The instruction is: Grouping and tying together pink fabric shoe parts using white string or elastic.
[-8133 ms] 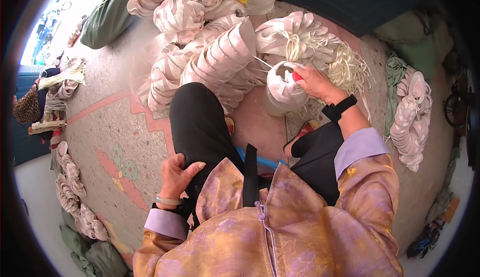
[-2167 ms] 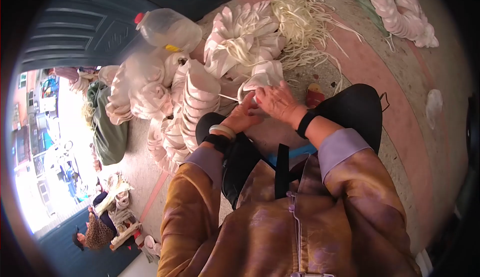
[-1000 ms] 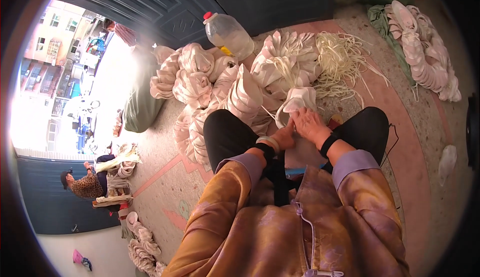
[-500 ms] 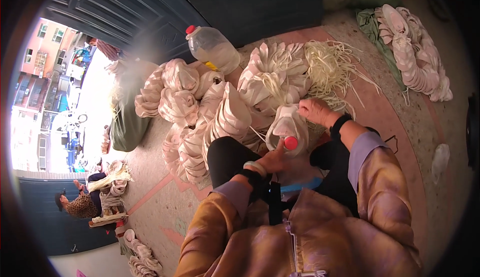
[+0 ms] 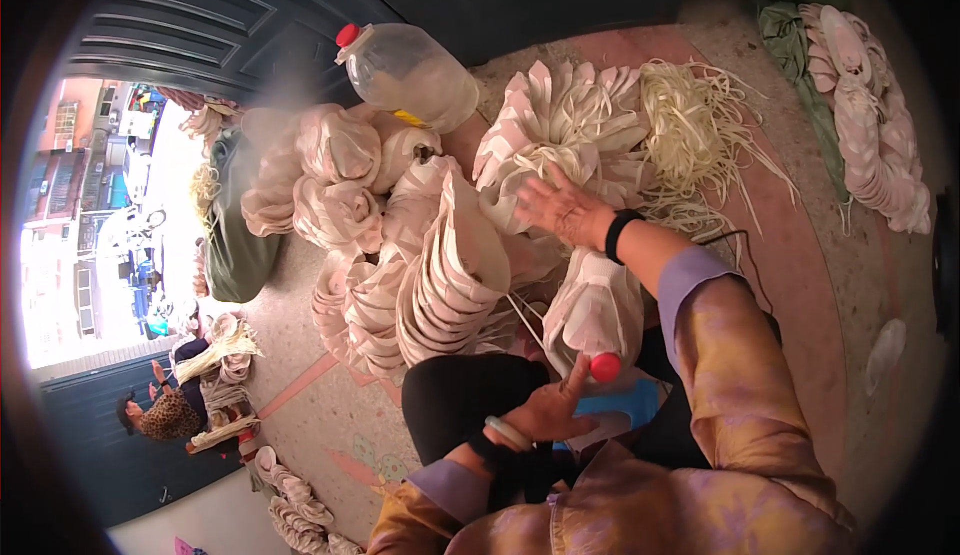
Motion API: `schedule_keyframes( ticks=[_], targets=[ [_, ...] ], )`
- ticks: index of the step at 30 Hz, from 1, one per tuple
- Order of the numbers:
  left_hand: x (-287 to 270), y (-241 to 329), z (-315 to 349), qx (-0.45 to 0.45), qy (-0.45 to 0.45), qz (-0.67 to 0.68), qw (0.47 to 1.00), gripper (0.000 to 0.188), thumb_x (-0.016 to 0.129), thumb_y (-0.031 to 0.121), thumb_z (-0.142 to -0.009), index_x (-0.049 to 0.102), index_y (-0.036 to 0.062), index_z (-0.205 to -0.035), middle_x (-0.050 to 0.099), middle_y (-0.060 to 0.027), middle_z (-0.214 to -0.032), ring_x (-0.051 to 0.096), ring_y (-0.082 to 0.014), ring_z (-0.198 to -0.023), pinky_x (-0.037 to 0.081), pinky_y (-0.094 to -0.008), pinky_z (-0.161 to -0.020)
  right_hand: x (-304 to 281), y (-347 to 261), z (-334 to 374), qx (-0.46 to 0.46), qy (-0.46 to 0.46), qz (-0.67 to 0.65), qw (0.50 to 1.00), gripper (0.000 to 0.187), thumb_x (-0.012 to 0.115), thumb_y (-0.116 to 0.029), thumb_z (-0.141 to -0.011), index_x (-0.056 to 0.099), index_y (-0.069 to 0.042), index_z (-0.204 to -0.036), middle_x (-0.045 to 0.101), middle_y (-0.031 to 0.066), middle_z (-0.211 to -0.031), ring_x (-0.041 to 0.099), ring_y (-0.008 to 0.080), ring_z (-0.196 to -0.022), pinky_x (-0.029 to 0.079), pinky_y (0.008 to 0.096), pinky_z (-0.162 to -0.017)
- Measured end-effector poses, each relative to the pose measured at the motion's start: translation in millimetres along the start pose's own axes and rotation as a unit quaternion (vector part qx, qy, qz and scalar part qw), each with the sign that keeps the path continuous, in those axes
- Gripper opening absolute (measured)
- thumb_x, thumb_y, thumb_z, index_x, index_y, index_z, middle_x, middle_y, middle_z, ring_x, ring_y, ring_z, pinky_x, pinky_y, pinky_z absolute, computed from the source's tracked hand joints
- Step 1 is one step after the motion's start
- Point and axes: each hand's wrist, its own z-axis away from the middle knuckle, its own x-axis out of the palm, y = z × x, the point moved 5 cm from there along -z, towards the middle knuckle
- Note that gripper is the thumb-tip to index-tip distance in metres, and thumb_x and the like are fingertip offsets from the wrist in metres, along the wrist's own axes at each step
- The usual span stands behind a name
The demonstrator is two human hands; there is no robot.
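Between my knees a pale pink-and-white shoe upper (image 5: 598, 295) sits around something largely hidden, with a red cap (image 5: 605, 366) at its near end. My left hand (image 5: 545, 410) is beside the cap, index finger stretched to the upper's edge and thumb apart. I see nothing gripped in it. Farther off, my right hand (image 5: 565, 210) reaches over a fanned pile of uppers (image 5: 560, 115), its fingers spread at the pile's near side. A tangled bundle of cream laces (image 5: 690, 135) lies right of that pile.
Stacked uppers (image 5: 455, 265) crowd the floor to my left. Behind them stands a clear jug (image 5: 410, 75) with a red cap, near dark doors (image 5: 200, 15). More uppers (image 5: 870, 125) lie on green cloth at far right. Another person (image 5: 170, 410) sits at far left.
My right hand has moved from above the upper at my knees, forward and left to the fanned pile, and its fingers have opened. My left hand stays by the red cap. The view has shifted.
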Motion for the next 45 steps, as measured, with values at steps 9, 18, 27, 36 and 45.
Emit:
schedule_keyframes(
  ticks=[9,18,27,36,45],
  targets=[
    [-8,8,3,-0.026,0.047,-0.014,0.998,0.103,0.068,0.026,-0.067,-0.004,-0.0023,-0.136,0.039,-0.0265,-0.125,0.050,-0.0396,-0.103,0.045,-0.0380,-0.083,11,-24,-59,-0.028,-0.076,0.095,0.992,0.055,0.043,-0.021,-0.083,0.025,-0.019,-0.135,0.026,0.0061,-0.139,0.025,0.0327,-0.127,0.019,0.0649,-0.096],
    [-17,16,-3,-0.023,0.054,-0.026,0.998,0.103,0.068,0.023,-0.066,-0.004,-0.0042,-0.135,0.044,-0.0278,-0.115,0.050,-0.0413,-0.100,0.045,-0.0389,-0.081,40,8,-48,0.053,-0.043,-0.083,0.994,0.026,0.046,-0.015,-0.079,0.046,-0.019,-0.105,0.043,0.0000,-0.112,0.044,0.0232,-0.104,0.034,0.0527,-0.088],
    [-23,19,-9,-0.017,0.043,-0.024,0.999,0.102,0.068,0.026,-0.067,-0.001,-0.0055,-0.134,0.043,-0.0287,-0.115,0.051,-0.0417,-0.096,0.045,-0.0400,-0.078,12,-37,-40,-0.249,0.169,0.029,0.953,0.012,0.049,-0.020,-0.078,0.051,-0.015,-0.089,0.049,-0.0013,-0.091,0.046,0.0191,-0.097,0.026,0.0509,-0.099],
    [-26,21,-21,-0.032,0.022,-0.024,0.999,0.102,0.068,0.027,-0.066,-0.001,-0.0055,-0.134,0.041,-0.0301,-0.118,0.053,-0.0419,-0.093,0.046,-0.0405,-0.077,137,-39,-19,-0.294,0.315,0.396,0.811,0.037,0.037,-0.015,-0.085,0.048,-0.017,-0.120,0.052,-0.0067,-0.083,0.048,0.0119,-0.087,0.006,0.0477,-0.111],
    [-29,7,-16,-0.075,0.129,-0.010,0.989,0.102,0.068,0.026,-0.066,0.001,-0.0073,-0.134,0.048,-0.0258,-0.110,0.057,-0.0394,-0.086,0.049,-0.0409,-0.068,128,0,-9,-0.241,0.017,0.229,0.943,0.014,0.045,-0.013,-0.077,0.048,-0.023,-0.086,0.049,-0.0066,-0.081,0.048,0.0087,-0.098,0.005,0.0436,-0.112]
  ],
)
